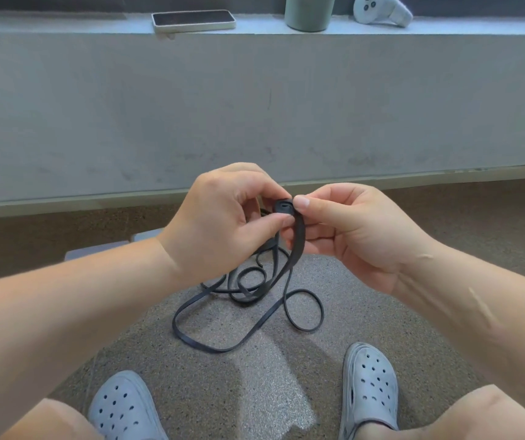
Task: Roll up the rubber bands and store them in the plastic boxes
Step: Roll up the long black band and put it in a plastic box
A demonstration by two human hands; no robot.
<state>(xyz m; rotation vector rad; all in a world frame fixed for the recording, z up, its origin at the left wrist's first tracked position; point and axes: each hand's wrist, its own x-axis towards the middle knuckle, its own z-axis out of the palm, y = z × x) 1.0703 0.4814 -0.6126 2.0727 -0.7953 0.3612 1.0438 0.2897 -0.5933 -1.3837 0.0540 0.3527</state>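
Both hands pinch the tiny starting coil of the long flat black rubber band (256, 300) — left hand (223, 223), right hand (353, 230). Best rolled tight — tail kept untwisted.

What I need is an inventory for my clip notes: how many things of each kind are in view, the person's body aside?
Phone: 1
Cup: 1
Controller: 1
Clogs: 2
Black rubber band tangle: 1, strands cannot be told apart
Pale thing on the floor, partly hidden, kind unclear: 1
Total: 7
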